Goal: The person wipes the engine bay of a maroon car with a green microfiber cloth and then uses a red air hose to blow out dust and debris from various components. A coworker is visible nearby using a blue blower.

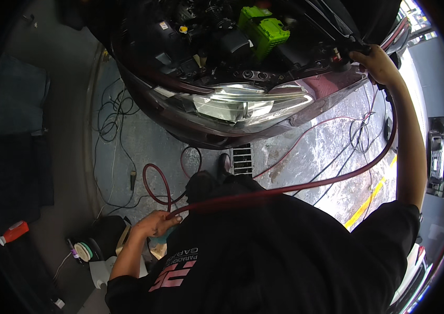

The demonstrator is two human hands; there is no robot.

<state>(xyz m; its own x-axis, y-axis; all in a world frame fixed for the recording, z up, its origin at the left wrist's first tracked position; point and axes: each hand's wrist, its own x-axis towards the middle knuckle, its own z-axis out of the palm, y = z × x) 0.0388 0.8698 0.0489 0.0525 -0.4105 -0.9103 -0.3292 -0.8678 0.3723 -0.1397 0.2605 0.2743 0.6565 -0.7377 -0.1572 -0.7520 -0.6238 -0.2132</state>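
Your left hand (154, 224) has fingers and thumb wrapped round the red hose (326, 181), low, just left of your black shirt (285, 246). Your right hand (379, 65), arm stretched out, grips a dark tool (345, 62), kind unclear, at the right edge of the car's (201, 131) engine bay. Hose spans hand to hand across your front, bowing up near your right forearm; past your left hand it makes a loop near the floor (321, 152). Gap of floor shows between hose span and bumper edge, wider on the right. Drain grate (242, 159) sits by the bumper's lower edge, your shoe (224, 163) just left of it. Dark cables (117, 112) tangle along the floor's left edge; yellow line (371, 201) runs near its right edge. Headlight (245, 109) faces you; bright green part (266, 34) sits farther back in the bay.
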